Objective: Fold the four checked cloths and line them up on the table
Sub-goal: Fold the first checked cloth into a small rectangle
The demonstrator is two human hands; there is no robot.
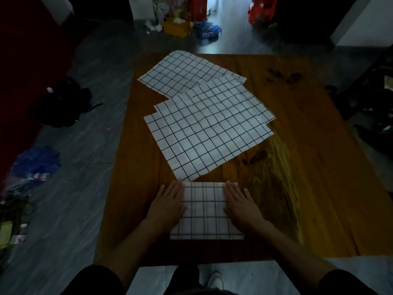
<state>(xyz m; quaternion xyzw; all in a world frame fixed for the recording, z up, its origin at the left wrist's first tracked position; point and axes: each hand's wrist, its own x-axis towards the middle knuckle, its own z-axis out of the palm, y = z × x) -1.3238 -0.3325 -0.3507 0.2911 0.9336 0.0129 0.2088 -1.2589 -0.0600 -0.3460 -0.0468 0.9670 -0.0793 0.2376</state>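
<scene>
Close to the near edge of the table (319,167), about midway along it, lies the folded cloth (205,211), a compact checked rectangle slightly longer from near to far than it is wide. The left hand (168,203) lies flat on its left margin and the right hand (239,203) flat on its right margin, fingers straight, together and pointing away from the person, pressing rather than gripping anything. Both hands sit on the far half of the piece, so each is equally placed for whatever follows; a further fold would likely bring one side across to the other, or the piece may simply be slid aside to start the line. Just beyond the fingertips, almost touching the fold's far edge, is the near corner of the top unfolded cloth (208,133), lying turned like a diamond toward the table's middle. Another spread cloth (258,116) peeks out beneath it at the edges, and the farthest cloth (185,73) reaches the far edge, left of centre.
</scene>
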